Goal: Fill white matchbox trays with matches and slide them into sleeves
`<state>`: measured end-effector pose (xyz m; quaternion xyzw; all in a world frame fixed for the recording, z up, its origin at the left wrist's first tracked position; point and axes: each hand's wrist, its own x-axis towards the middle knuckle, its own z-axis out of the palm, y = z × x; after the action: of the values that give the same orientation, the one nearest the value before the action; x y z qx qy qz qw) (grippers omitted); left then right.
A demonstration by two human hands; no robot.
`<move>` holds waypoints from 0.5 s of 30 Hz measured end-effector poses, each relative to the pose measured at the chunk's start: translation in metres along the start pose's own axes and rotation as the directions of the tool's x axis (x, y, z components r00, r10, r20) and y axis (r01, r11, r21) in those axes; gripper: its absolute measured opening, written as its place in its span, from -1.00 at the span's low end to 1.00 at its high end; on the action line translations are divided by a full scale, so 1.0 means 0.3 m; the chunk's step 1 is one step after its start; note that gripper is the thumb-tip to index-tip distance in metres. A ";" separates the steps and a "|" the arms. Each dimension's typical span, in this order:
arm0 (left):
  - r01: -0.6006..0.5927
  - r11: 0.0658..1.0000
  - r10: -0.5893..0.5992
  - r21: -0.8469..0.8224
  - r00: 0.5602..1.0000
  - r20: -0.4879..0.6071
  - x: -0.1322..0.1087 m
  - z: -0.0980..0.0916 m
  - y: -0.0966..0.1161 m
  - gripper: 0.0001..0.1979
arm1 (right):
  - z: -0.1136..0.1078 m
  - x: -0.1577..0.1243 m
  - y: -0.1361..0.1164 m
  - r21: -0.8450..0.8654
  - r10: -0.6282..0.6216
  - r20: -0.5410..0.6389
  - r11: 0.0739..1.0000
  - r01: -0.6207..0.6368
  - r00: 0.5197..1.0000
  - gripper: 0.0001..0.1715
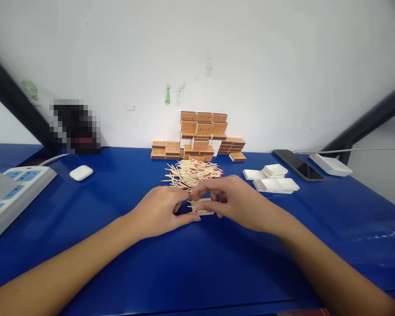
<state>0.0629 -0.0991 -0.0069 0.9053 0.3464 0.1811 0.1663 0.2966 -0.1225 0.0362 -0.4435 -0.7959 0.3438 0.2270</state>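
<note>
A small white matchbox tray [208, 213] with a few matches in it sits on the blue table, between my two hands. My left hand [164, 210] grips its left end, the thumb along the near side and the fingers behind. Over the tray arches my right hand [238, 202]; its thumb lies across the matches inside and its curled fingers are round the right end. The index fingertips of both hands almost meet. Just behind is a loose heap of red-tipped matches [194, 173], partly hidden by my hands.
Printed matchboxes [204, 127] are stacked against the wall. White empty trays [274, 182] lie to the right, near a phone [298, 164] and a white device [331, 164]. On the left are a white earphone case [81, 173] and a power strip [23, 193].
</note>
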 end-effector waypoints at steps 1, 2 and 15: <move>0.003 1.000 -0.003 -0.003 1.000 0.001 0.000 0.001 0.000 -0.63 | -0.009 0.000 0.003 -0.038 -0.011 -0.030 0.999 0.010 0.999 -0.84; 0.008 1.000 -0.008 -0.005 1.000 0.006 0.000 0.001 0.000 -0.65 | -0.020 -0.002 0.007 -0.076 -0.026 -0.069 0.997 0.021 0.997 -0.83; 0.035 0.999 -0.035 -0.006 0.999 0.020 -0.002 -0.002 0.003 -0.61 | -0.013 -0.012 0.049 -0.364 -0.052 0.075 0.928 0.076 0.996 -0.89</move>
<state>0.0626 -0.1002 -0.0060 0.9003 0.3599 0.1705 0.1759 0.3090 -0.1187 0.0275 -0.4405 -0.8671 0.1956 0.1257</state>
